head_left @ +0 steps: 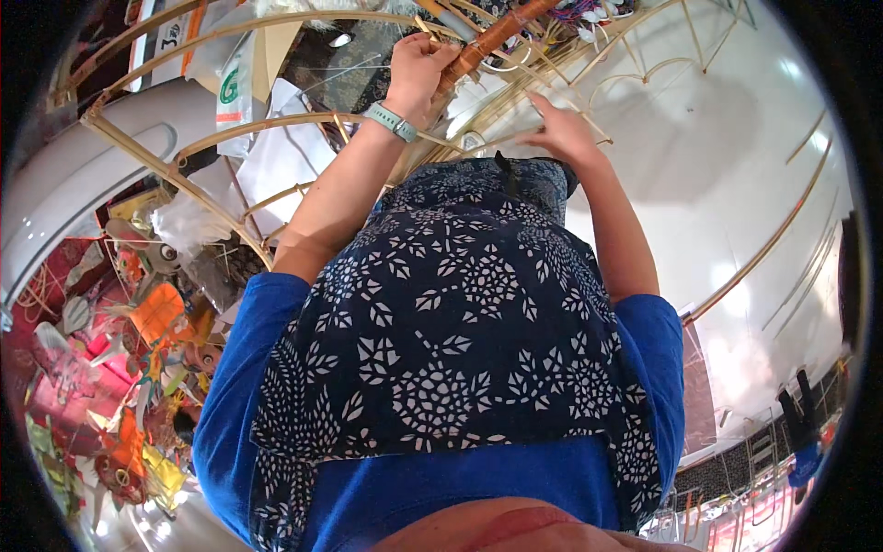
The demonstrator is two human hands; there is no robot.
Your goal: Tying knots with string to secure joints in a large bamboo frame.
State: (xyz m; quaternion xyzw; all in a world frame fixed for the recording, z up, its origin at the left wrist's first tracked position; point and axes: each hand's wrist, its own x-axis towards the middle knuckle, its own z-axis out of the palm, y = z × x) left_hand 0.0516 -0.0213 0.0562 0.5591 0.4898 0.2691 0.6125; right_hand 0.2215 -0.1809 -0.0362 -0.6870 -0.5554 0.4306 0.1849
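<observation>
My left hand (421,75), with a pale green watch on the wrist, is closed with its fingertips on a thin bamboo strip (425,26). Right beside it, a thick pole (501,39) wrapped in glossy reddish-brown material slants up to the right. My right hand (563,133) is over the bamboo strips just right of the pole, slightly blurred. Its index finger stretches forward, apart from the other fingers, and I see nothing held in it. A curved bamboo framework (175,175) arches around both hands and out to the left.
White paper (280,166) and a plastic bag (230,87) lie among the frame's ribs. At lower left is a pile of colourful craft pieces (138,350). Pale floor (699,175) spreads to the right, where a long bent bamboo rod (768,244) curves. A patterned apron (441,322) covers my lap.
</observation>
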